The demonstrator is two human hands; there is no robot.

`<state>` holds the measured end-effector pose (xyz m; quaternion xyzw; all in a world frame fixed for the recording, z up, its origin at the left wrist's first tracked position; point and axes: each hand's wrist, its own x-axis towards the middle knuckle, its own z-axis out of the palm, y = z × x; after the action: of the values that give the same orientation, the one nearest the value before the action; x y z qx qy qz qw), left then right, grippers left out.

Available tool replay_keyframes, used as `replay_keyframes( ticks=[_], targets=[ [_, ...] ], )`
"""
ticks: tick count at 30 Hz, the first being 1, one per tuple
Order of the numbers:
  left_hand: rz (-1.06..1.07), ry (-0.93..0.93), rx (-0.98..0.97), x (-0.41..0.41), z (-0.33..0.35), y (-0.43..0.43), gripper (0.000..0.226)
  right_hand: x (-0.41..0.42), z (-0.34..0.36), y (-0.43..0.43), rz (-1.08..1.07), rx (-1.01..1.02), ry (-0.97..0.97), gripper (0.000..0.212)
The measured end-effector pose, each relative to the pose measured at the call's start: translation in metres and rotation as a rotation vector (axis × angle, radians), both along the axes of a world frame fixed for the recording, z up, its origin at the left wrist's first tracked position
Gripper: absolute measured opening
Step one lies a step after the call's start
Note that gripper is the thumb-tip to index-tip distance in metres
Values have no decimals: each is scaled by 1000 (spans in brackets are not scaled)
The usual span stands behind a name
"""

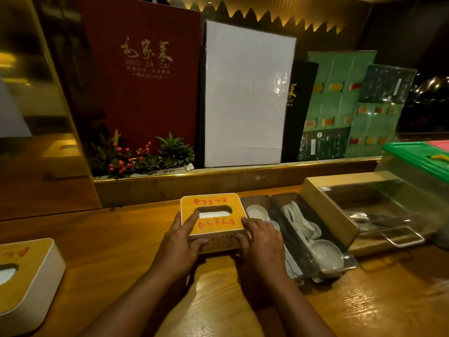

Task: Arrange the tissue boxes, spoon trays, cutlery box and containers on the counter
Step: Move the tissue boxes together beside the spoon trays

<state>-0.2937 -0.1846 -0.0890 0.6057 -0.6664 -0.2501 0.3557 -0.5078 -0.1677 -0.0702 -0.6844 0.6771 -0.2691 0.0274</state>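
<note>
A dark red menu (143, 79), a white laminated sheet (245, 98) and green menu cards (340, 103) are standing upright on the ledge, with a berry-and-leaf decoration (145, 156) sitting before the red menu.

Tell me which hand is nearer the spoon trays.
Right. The right hand holds the tissue box at its right edge, beside the spoon trays; the left hand grips the box's far side.
</note>
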Motion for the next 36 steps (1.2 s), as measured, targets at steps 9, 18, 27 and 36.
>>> replay_keyframes(
  ticks=[9, 18, 27, 36],
  targets=[
    [25, -9, 5, -13, -1, -9, 78, -5, -2, -10, -17, 2, -49, 51],
    [-10, -5, 44, -11, 4, -8, 82, -8, -5, -13, -8, 26, -68, 55],
    [88, -97, 51, 44, 31, 25, 81, 28, 7, 11, 127, -196, -148, 44],
    [226, -204, -170, 170, 82, 77, 10, 231, 5, 77, 788, 16, 24, 62]
  ],
)
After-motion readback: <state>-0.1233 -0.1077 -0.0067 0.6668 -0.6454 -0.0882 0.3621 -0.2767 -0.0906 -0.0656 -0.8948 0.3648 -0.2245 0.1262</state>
